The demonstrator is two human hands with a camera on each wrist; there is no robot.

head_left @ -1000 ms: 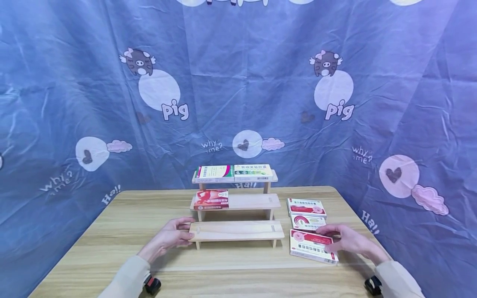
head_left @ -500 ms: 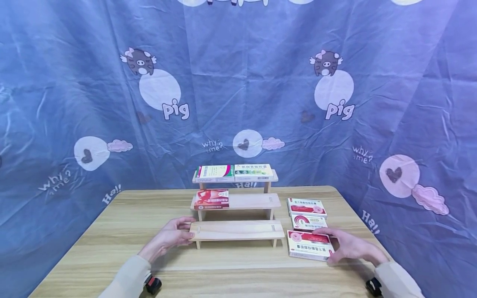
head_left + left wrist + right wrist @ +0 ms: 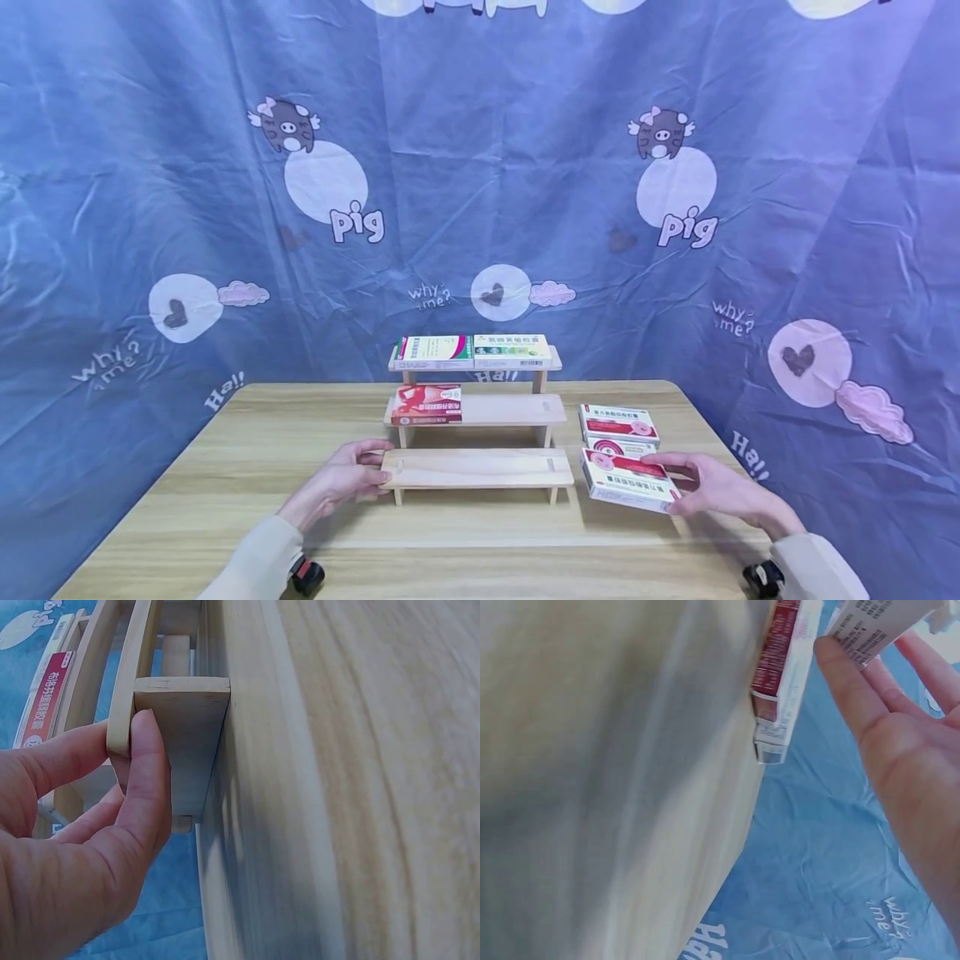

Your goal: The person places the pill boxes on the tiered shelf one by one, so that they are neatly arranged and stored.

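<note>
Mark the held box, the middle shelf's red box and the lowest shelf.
Held box (image 3: pixel 628 478): head view, printed top face.
Red box (image 3: pixel 427 403): head view, top face.
Lowest shelf (image 3: pixel 480 468): head view, bare top board.

"What's the bare left hand (image 3: pixel 337 485) doing over there?"

"Pinching: thumb (image 3: pixel 150 769) on the near side, index finger (image 3: pixel 71 754) opposite it, another finger bent behind. The cream-coloured fabric left sleeve (image 3: pixel 258 554) covers the forearm above that wrist."

"And the bare right hand (image 3: pixel 720 490)?"

"Pinching too, held up a little, thumb nearer the body, fingertips reaching farther forward. The whole hand points across toward the person's left."

"Its smaller fingers?"

"Hard to say; they're partly hidden from here."

"The arms?"

"Both reach forward, well apart, the cream-coloured fabric right sleeve (image 3: pixel 817 567) leaving its wrist bare like the other."
</note>
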